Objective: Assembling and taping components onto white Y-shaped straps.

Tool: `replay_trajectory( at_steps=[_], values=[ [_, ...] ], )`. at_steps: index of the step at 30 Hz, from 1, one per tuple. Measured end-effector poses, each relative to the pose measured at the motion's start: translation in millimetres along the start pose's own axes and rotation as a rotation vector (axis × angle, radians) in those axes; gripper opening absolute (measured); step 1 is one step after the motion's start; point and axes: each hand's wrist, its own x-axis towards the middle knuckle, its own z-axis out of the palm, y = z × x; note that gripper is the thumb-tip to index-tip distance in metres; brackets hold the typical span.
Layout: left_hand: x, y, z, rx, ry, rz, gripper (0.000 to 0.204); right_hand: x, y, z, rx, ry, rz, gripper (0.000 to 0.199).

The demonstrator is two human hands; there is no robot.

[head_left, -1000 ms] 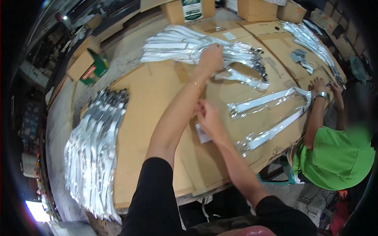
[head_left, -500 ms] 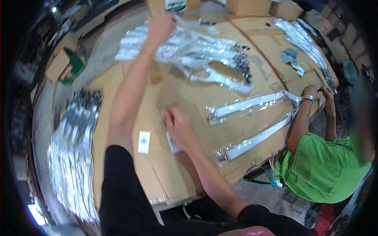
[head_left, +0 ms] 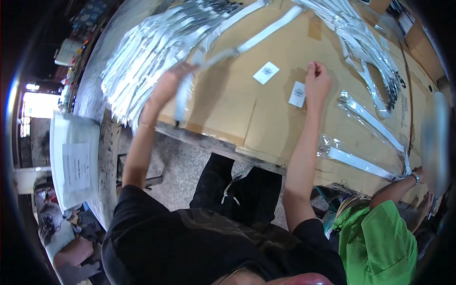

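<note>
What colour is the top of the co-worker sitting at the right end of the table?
Bright green: the co-worker's top shows best low on the right of the head view.

We are in a small packing workshop, not a home. Our bench (head_left: 247,118) is covered with flattened cardboard, and heaps of long clear plastic sleeves (head_left: 147,52) with silver strips lie across it. Brown cartons (head_left: 418,38) stand at the far edge (some printed). Loose paper labels (head_left: 266,72) lie on the cardboard, the floor (head_left: 185,166) is bare concrete, and a co-worker in green (head_left: 380,242) sits alongside.
</note>
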Motion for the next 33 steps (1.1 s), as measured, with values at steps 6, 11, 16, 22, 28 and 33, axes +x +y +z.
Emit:
replay_trajectory(
  at_steps=[6, 11, 16, 22, 28, 33],
  values=[
    [-87.2, 45.1, 34.1, -0.193, 0.271, -0.403, 0.048, -3.8, 1.7, -7.5, -0.035, -0.029, -0.165, 0.027],
    [-174.4, 80.8, 45.5, -0.112, 0.586, -0.797, 0.031, -22.3, -30.8, -3.3, -0.452, -0.351, -0.531, 0.028],
    [-252.9, 105.2, 105.2, -0.84, 0.698, -1.233, 0.031, -31.7, -32.8, -3.0, -0.489, -0.597, -0.423, 0.023],
    [-233.9, 116.1, 105.2, -0.515, 0.504, -0.769, 0.039, -52.7, -56.2, -1.8, -0.651, -0.682, -0.389, 0.018],
    [-231.1, 125.0, 70.3, -1.105, 0.399, -0.88, 0.046, -103.6, -97.1, 10.2, -0.468, -0.591, -0.183, 0.019],
    [-229.0, 126.8, 45.0, -1.2, 0.218, -0.709, 0.036, -112.3, -77.3, 14.1, -0.086, -0.757, 0.06, 0.028]
  ],
)
